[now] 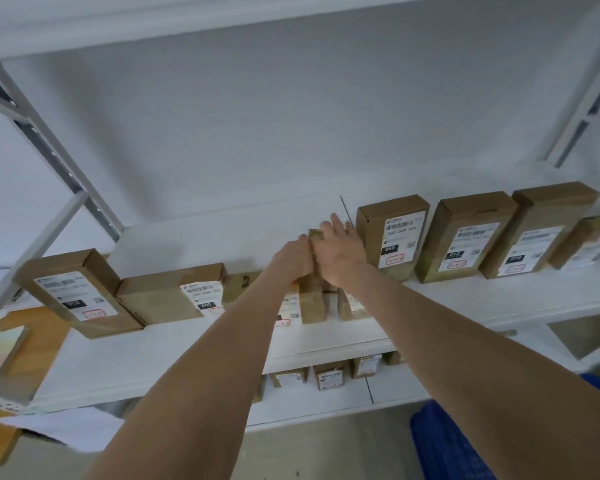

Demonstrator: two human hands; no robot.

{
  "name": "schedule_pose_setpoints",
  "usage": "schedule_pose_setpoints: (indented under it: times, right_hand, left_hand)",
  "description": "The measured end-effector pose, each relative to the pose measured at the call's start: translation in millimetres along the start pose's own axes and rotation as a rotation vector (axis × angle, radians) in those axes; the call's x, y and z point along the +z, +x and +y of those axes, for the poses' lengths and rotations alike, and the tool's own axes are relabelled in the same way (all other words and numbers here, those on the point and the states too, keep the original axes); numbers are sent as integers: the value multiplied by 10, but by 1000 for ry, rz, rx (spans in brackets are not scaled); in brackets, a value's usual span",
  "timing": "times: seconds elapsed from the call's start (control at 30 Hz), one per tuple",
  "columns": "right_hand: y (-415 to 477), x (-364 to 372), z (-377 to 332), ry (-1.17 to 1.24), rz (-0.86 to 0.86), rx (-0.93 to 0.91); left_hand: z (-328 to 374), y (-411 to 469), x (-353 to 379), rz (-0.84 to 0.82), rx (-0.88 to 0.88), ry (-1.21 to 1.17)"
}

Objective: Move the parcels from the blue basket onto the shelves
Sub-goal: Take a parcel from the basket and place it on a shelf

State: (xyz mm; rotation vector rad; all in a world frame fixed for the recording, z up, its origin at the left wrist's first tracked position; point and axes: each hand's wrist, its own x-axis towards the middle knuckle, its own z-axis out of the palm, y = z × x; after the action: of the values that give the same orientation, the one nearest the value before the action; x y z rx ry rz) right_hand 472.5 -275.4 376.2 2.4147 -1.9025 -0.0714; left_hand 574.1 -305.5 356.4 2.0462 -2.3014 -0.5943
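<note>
A brown cardboard parcel point(313, 299) stands upright on the white shelf point(326, 337), in the middle of the row. My left hand point(293, 259) grips its left side near the top. My right hand point(340, 252) lies over its top and right side, fingers spread toward the back wall. More labelled parcels stand on both sides: a tilted one point(73, 292) and a flat one point(168, 296) at left, several upright ones point(394, 237) at right. A corner of the blue basket point(444, 445) shows at the lower right, partly hidden by my right arm.
A lower shelf point(347, 393) holds small labelled boxes point(329, 375). Grey metal shelf posts point(49, 150) rise at left and right. A white wall backs the shelf. A wooden surface with papers point(32, 341) lies at far left. Bare shelf shows behind the left parcels.
</note>
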Motion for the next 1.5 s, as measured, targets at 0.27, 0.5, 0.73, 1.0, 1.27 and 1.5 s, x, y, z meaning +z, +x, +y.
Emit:
schedule_pose_setpoints:
  times: [0.27, 0.5, 0.73, 1.0, 1.27, 1.5]
  right_hand:
    - [0, -477, 890, -123, -145, 95]
    - [-101, -420, 1245, -35, -125, 108]
    - [-154, -410, 1345, -62, -113, 129]
    - [-81, -426, 1146, -83, 48, -5]
    - [-243, 68, 399, 104, -70, -226]
    - [-142, 292, 91, 78, -92, -96]
  left_hand:
    - [339, 209, 171, 44, -179, 72]
    - [618, 396, 265, -1, -96, 169]
    - [751, 408, 207, -37, -77, 201]
    - [548, -19, -94, -53, -22, 58]
    - [-349, -355, -77, -265, -88, 447]
    - [-491, -213, -67, -41, 24, 349]
